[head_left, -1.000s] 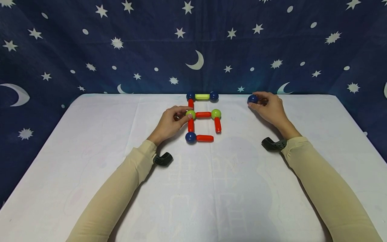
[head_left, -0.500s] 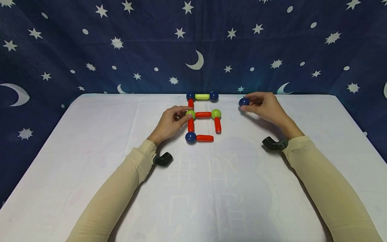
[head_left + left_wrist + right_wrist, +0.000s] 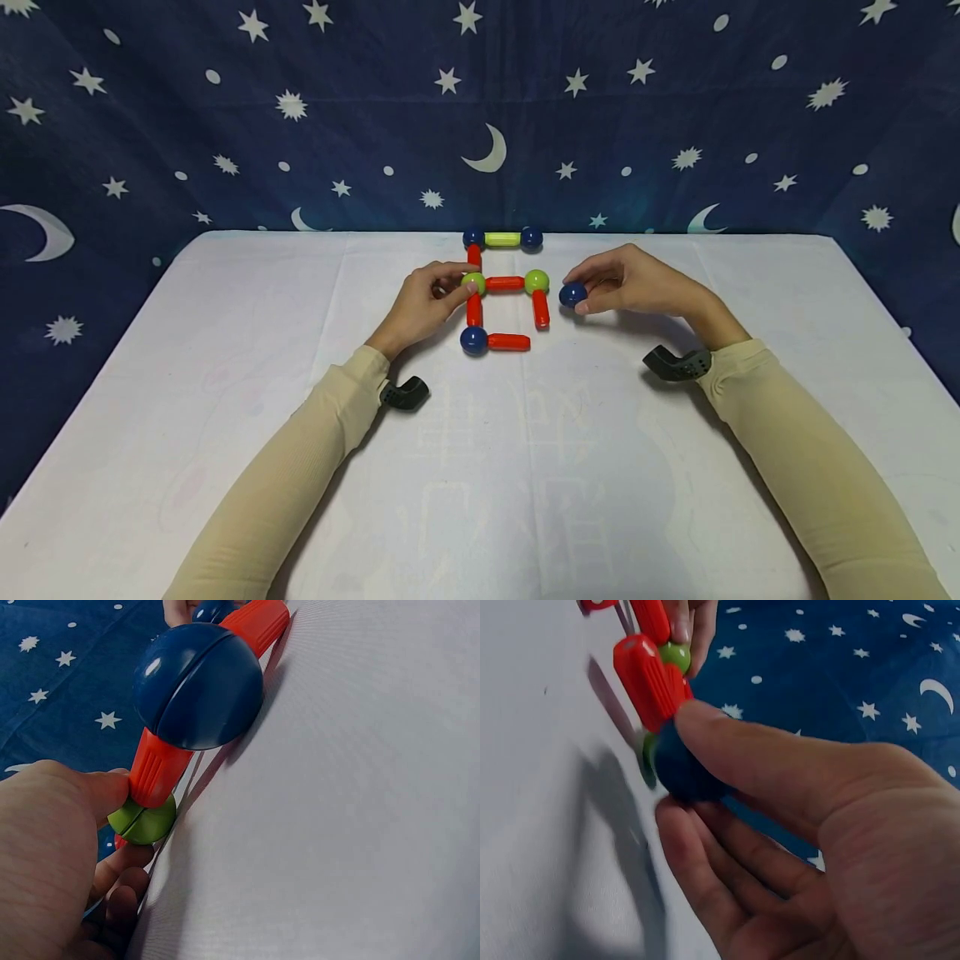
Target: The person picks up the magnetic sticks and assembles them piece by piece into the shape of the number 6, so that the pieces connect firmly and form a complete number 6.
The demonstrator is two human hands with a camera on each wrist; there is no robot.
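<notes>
My left hand (image 3: 426, 304) pinches the left green ball (image 3: 474, 284) of a ball-and-rod figure between thumb and fingers. In my right hand (image 3: 637, 283) a loose blue ball (image 3: 572, 295) is held by thumb and fingertips, just right of the figure's other green ball (image 3: 536, 282). A red rod (image 3: 505, 284) joins the two green balls. Another red rod (image 3: 541, 309) points toward me from the right green ball, its near end free. At the near corner, a blue ball (image 3: 474, 340) carries a red rod (image 3: 508, 342) pointing right, also with a free end.
Two blue balls joined by a yellow-green rod (image 3: 502, 240) form the figure's far bar, by the back edge of the white-covered table (image 3: 480, 500). A dark blue star-patterned cloth (image 3: 337, 117) hangs behind. Each wrist wears a black camera mount (image 3: 405, 395).
My right hand has carried the loose blue ball leftward and toward me, close to the right green ball. The left hand stays in place on its green ball.
</notes>
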